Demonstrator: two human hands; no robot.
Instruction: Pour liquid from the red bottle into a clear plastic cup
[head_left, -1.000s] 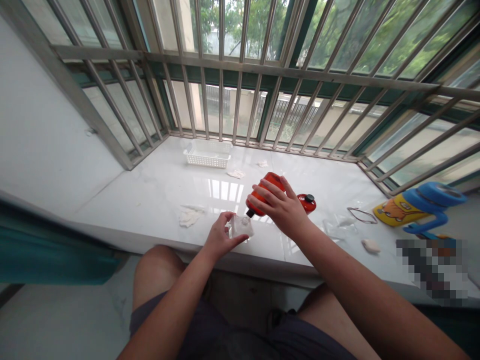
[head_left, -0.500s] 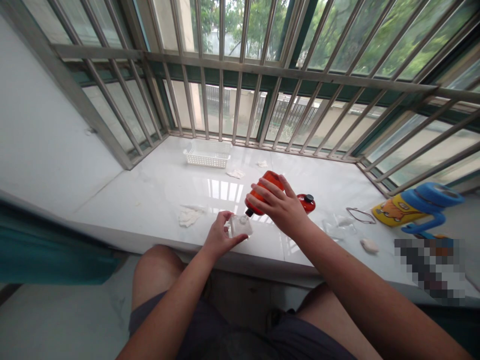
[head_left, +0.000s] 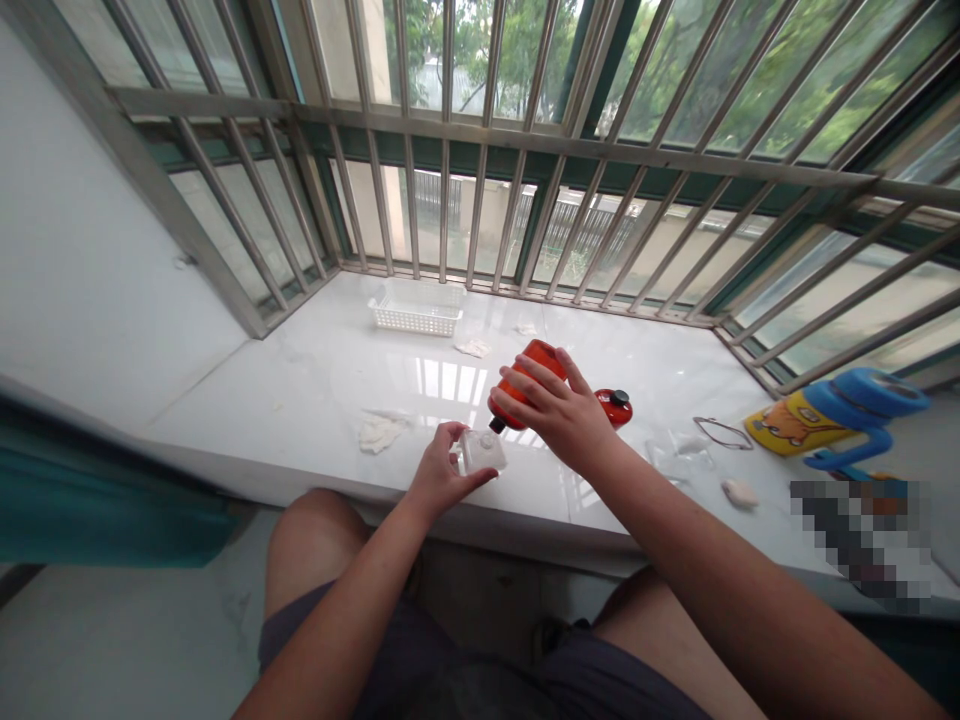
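Observation:
My left hand (head_left: 442, 470) grips a small clear square bottle (head_left: 482, 457) by its sides, near the front edge of the white sill. Over it, my right hand (head_left: 559, 405) is wrapped round a red bottle (head_left: 541, 357), which tilts with its dark neck down to the left. That dark tip sits right at the clear bottle's mouth; whether they touch, or any liquid runs, I cannot tell. Behind my right hand stands a second red bottle (head_left: 611, 407) with a black cap, partly covered by the hand.
A white plastic basket (head_left: 417, 315) stands at the back by the barred window. Crumpled tissues (head_left: 380, 432) lie on the sill. To the right are clear plastic wrapping (head_left: 679, 447), a metal-framed loop (head_left: 721, 432), a pale lump (head_left: 740, 494) and a blue-yellow flask (head_left: 821, 410).
Almost nothing differs. Both hands keep their grips, and the red bottle stays tilted over the clear one; the view has shifted very slightly.

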